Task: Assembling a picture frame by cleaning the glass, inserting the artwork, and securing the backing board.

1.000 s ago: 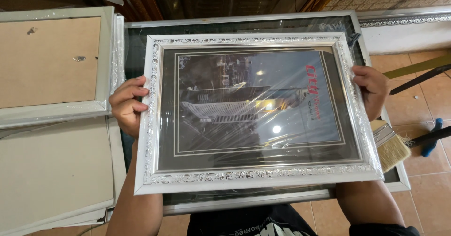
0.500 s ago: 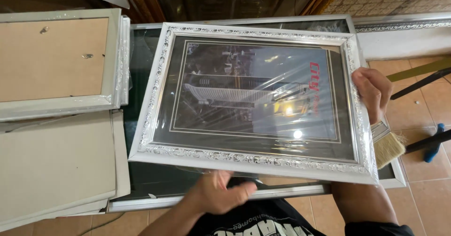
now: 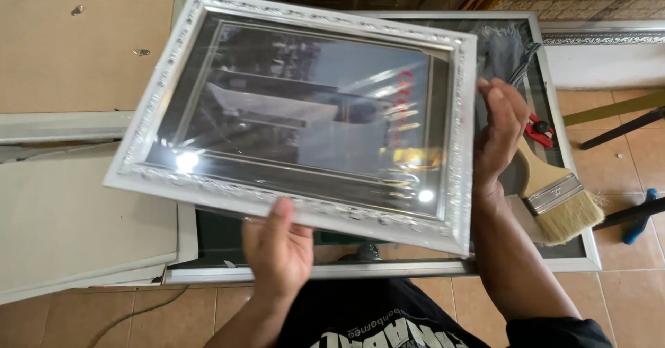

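Observation:
I hold a white ornate picture frame [image 3: 305,112] wrapped in clear film, tilted, above a larger glass-fronted frame [image 3: 561,202] lying flat. The picture inside is dark with glare spots. My left hand [image 3: 278,251] supports the frame's near edge from below, thumb up against the rim. My right hand [image 3: 495,136] grips the frame's right edge. A wide paintbrush [image 3: 557,199] with pale bristles lies on the glass just right of my right hand.
Frame backs with brown board [image 3: 83,57] and white boards [image 3: 69,216] are stacked at left. A small red tool [image 3: 537,129] lies on the glass near the brush. Dark bars [image 3: 623,123] and a blue object [image 3: 637,216] sit on the tiled floor at right.
My left hand left the frame's left side and moved under the near edge. The frame swung left and tilted, now closer to the camera. My right hand stays on the right edge.

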